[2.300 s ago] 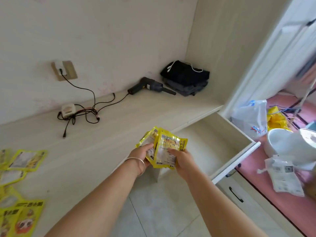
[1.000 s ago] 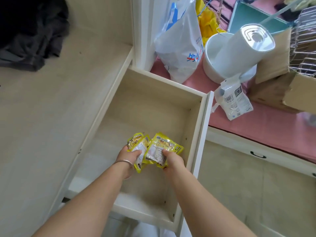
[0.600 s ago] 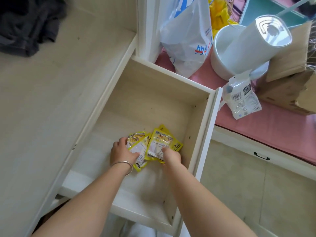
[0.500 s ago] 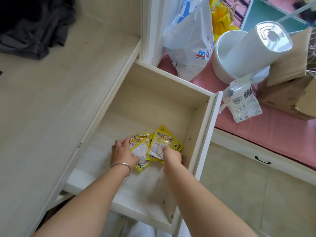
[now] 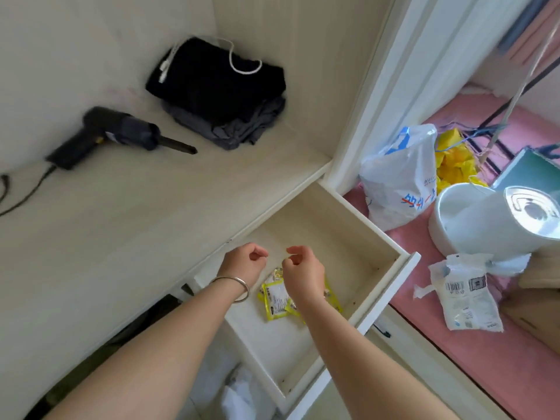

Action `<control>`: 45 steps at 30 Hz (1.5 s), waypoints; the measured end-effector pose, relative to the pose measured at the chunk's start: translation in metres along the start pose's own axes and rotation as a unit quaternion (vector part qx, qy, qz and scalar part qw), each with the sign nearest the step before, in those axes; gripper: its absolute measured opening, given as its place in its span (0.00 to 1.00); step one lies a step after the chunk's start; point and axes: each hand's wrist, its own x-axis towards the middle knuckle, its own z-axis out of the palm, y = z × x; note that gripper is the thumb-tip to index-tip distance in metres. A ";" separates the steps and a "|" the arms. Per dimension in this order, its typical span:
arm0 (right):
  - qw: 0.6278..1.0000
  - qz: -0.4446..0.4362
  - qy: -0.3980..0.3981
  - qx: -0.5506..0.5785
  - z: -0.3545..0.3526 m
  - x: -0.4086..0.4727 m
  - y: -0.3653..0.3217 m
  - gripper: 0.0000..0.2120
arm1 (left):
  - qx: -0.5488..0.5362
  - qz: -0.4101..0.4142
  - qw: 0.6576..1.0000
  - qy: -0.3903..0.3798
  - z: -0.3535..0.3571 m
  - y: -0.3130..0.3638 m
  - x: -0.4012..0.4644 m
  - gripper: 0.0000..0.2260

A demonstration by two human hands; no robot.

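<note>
Nothing is held: the left hand (image 5: 242,262) and right hand (image 5: 303,269) are seen loosely curled over the drawer (image 5: 339,237); yellow packets (image 5: 274,295) are laid inside, at six o'clock of the hands.

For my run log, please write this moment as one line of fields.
left hand: holds nothing, over drawer | right hand: holds nothing, over drawer | yellow packets: lie on drawer floor | drawer: open

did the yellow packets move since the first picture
Yes: the yellow packets went from mid-air, held above the drawer, down onto its floor.
</note>
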 end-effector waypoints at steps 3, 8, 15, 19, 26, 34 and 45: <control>0.993 -0.098 -0.050 -0.050 0.001 -0.025 -0.026 0.14 | -0.006 -0.025 0.995 0.101 -0.033 0.002 -0.034 0.08; 0.956 -0.231 -0.134 -0.125 0.030 -0.081 -0.065 0.12 | -0.040 -0.082 0.970 0.227 -0.097 -0.029 -0.107 0.05; 0.884 -0.349 -0.273 -0.147 0.107 -0.205 -0.094 0.09 | -0.102 -0.177 0.905 0.374 -0.176 -0.119 -0.221 0.03; 0.848 -0.375 -0.348 -0.140 0.161 -0.285 -0.095 0.10 | -0.152 -0.214 0.864 0.429 -0.202 -0.186 -0.293 0.03; 0.791 -0.385 -0.448 -0.158 0.262 -0.429 -0.054 0.07 | -0.213 -0.294 0.801 0.476 -0.224 -0.310 -0.418 0.03; 0.704 -0.418 -0.527 -0.227 0.348 -0.549 -0.019 0.05 | -0.271 -0.376 0.748 0.474 -0.243 -0.412 -0.515 0.08; 0.608 -0.434 -0.595 -0.296 0.491 -0.622 -0.025 0.05 | -0.319 -0.457 0.663 0.500 -0.300 -0.529 -0.565 0.11</control>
